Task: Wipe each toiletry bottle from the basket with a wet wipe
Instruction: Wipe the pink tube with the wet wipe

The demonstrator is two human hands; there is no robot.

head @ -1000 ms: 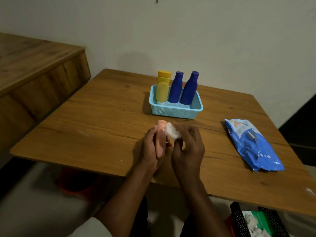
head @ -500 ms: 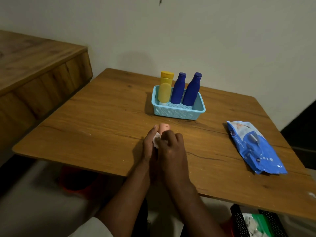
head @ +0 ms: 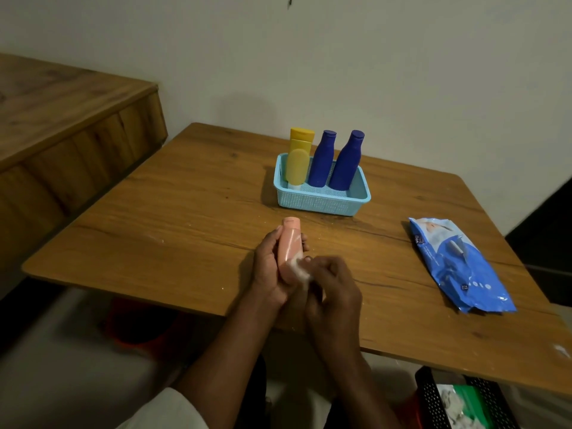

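Observation:
My left hand (head: 268, 267) grips a peach-pink bottle (head: 288, 243) upright over the near middle of the wooden table (head: 173, 230), cap pointing away from me. My right hand (head: 332, 289) pinches a white wet wipe (head: 298, 271) against the bottle's lower part. Behind them a light-blue basket (head: 315, 202) holds a yellow bottle (head: 297, 159) and two dark blue bottles (head: 322, 159) (head: 346, 162), all standing upright.
A blue pack of wet wipes (head: 458, 264) lies on the table's right side. A wooden ledge (head: 62, 119) runs along the left. A black crate (head: 464, 400) with wipes and green plastic sits on the floor under the table's right edge.
My right hand has slid the wipe down from the bottle's cap end to its lower part, uncovering the upper half. My left hand keeps holding the bottle.

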